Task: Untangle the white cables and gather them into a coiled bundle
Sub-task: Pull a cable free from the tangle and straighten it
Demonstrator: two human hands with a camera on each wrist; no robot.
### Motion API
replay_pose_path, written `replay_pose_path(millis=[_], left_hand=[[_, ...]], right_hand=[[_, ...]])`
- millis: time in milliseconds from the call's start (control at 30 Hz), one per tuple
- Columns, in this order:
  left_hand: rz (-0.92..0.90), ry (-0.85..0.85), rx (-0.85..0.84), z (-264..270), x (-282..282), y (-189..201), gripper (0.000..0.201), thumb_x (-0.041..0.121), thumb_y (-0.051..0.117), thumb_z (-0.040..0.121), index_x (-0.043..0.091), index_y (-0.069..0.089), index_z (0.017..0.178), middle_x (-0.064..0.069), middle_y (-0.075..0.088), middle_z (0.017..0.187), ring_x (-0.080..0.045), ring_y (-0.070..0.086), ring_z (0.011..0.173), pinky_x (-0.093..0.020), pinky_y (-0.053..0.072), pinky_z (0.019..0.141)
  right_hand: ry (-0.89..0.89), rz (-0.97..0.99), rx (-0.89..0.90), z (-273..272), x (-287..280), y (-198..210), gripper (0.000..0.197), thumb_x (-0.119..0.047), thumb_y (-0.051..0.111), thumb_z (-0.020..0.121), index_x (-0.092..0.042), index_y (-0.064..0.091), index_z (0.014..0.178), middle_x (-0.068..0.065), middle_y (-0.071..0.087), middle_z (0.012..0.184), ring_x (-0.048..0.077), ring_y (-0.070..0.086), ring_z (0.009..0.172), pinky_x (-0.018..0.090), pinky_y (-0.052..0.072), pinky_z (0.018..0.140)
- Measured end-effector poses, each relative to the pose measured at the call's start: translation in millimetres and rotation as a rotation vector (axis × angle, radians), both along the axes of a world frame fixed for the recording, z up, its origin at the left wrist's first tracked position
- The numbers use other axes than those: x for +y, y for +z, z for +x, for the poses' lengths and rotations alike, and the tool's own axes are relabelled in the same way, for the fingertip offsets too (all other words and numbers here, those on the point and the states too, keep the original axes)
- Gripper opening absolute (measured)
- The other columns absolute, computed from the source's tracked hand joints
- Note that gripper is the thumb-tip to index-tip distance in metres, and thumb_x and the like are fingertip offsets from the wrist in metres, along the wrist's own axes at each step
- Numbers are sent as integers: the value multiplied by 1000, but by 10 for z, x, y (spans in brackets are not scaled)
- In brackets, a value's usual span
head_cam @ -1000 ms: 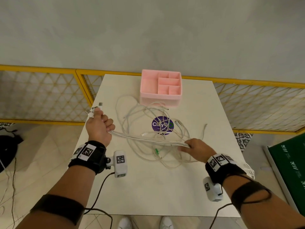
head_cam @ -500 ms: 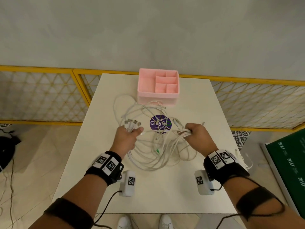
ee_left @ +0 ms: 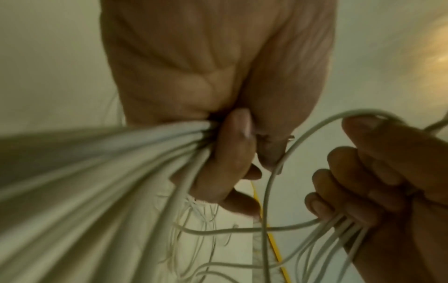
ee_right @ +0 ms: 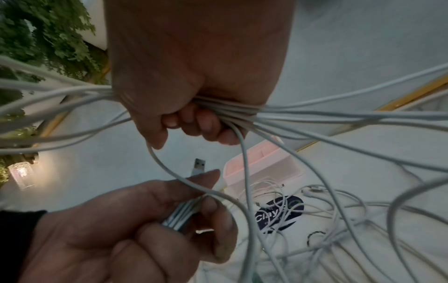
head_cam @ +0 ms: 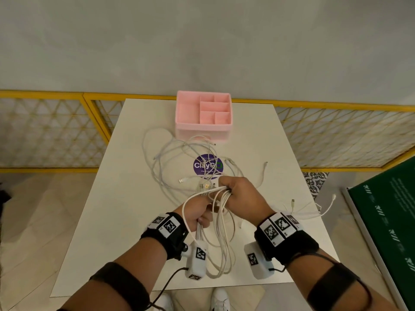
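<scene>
Several white cables are gathered into hanging loops (head_cam: 222,243) above the front of the white table (head_cam: 125,243). My right hand (head_cam: 238,194) grips the top of the loops in a fist; in the right wrist view its fingers (ee_right: 194,118) curl round the strands. Just below and left of it, my left hand (head_cam: 197,215) holds a flat bunch of cable ends (ee_right: 184,212), with a USB plug (ee_right: 199,165) sticking out past the fingers. In the left wrist view the left hand (ee_left: 232,149) clamps the bundle (ee_left: 121,172). More loose cable (head_cam: 166,153) lies tangled on the table.
A pink compartment box (head_cam: 203,131) stands at the table's back. A purple round sticker (head_cam: 207,164) lies under the loose cables. Cable ends (head_cam: 327,205) trail off the right edge. Yellow railing (head_cam: 89,113) runs behind; a green board (head_cam: 386,209) lies on the floor at right.
My left hand swept from the table's left edge across to the right hand. Both hands drew toward me, and the stretched strands now hang as loops lifted off the table.
</scene>
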State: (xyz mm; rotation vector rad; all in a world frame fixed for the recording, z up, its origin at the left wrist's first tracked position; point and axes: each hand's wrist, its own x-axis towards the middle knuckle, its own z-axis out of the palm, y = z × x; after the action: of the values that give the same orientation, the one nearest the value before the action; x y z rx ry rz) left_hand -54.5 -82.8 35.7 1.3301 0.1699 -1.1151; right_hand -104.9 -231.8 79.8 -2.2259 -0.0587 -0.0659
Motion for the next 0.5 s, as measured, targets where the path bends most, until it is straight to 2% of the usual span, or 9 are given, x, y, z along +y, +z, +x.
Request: replay_pose_path(millis=[67, 133, 200, 267, 333, 400, 433, 500], left_hand=[[24, -47, -10, -29, -42, -10, 20, 26, 44, 104, 18, 56, 90, -4, 57, 69, -8, 24, 48, -15, 15, 37], [30, -80, 4, -70, -73, -2, 28, 26, 43, 105, 18, 59, 83, -4, 62, 63, -11, 29, 54, -14, 15, 38], [19, -64, 31, -115, -92, -30, 35, 22, 42, 106, 19, 53, 73, 1, 51, 53, -9, 25, 48, -15, 14, 39], [8, 33, 57, -125, -103, -98, 33, 14, 43, 105, 16, 52, 73, 1, 40, 52, -8, 25, 43, -16, 16, 38], [-10, 160, 70, -80, -86, -139, 25, 5, 51, 100, 8, 58, 76, -2, 46, 52, -9, 32, 39, -17, 19, 36], [-27, 226, 55, 4, -31, -116, 12, 6, 65, 93, 1, 65, 82, -5, 56, 57, -9, 34, 40, -18, 22, 34], [-23, 232, 27, 46, -8, -82, 11, 9, 70, 90, -2, 68, 90, -6, 64, 64, -9, 31, 42, -18, 22, 34], [-1, 260, -50, 137, 63, -37, 21, 11, 74, 89, -5, 68, 102, -8, 76, 86, -8, 27, 45, -18, 21, 35]], right_hand=[[1, -6, 3, -35, -14, -34, 42, -24, 71, 86, -30, 40, 58, -11, 43, 52, 6, 39, 53, 30, 37, 53], [-2, 12, 21, -67, -14, -52, 43, -24, 71, 85, -29, 38, 58, -10, 40, 52, 5, 37, 53, 29, 35, 53], [8, 48, 38, -95, 2, -57, 41, -23, 70, 85, -25, 39, 58, -7, 40, 51, 6, 38, 53, 31, 36, 52], [51, 66, 47, -129, 15, -79, 36, -22, 67, 86, -21, 43, 60, -2, 46, 53, 7, 43, 55, 35, 42, 53], [118, 60, 72, -177, 1, -123, 33, -19, 67, 88, -25, 49, 61, -9, 53, 57, 1, 49, 57, 29, 44, 56], [176, 25, 141, -221, -19, -180, 29, -18, 68, 86, -30, 51, 65, -17, 57, 61, 1, 54, 59, 22, 43, 60], [187, -20, 159, -249, -45, -200, 33, -16, 68, 85, -29, 47, 63, -17, 53, 58, 2, 50, 55, 20, 40, 58], [199, -145, 185, -278, -97, -252, 41, -14, 67, 82, -26, 36, 60, -11, 42, 52, 7, 41, 50, 20, 33, 54]])
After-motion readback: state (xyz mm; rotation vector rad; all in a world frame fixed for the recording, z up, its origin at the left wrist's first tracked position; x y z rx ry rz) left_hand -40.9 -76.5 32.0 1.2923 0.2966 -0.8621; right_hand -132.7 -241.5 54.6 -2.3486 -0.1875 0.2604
